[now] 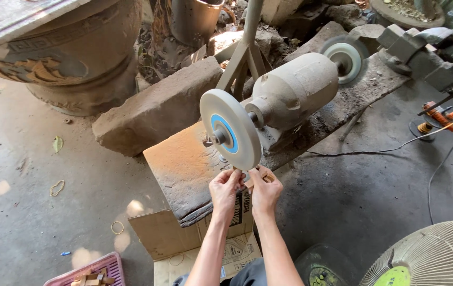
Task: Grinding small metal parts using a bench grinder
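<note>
A dusty bench grinder [290, 95] sits on a worn wooden plank [184, 169]. Its near wheel [230, 128] is pale with a blue centre; a second wheel [344, 59] is at the far end. My left hand [225, 189] and my right hand [264, 189] are side by side just under the near wheel. Together they pinch a small light wooden piece [252, 180] and hold it against the wheel's lower edge. Most of the piece is hidden by my fingers.
A stone block [157, 111] and a large carved pot [78, 58] lie behind left. A metal vise [427, 50] stands at the right, a fan [433, 257] at bottom right. A cardboard box [184, 238] and a pink basket [91, 270] of wooden pieces sit below.
</note>
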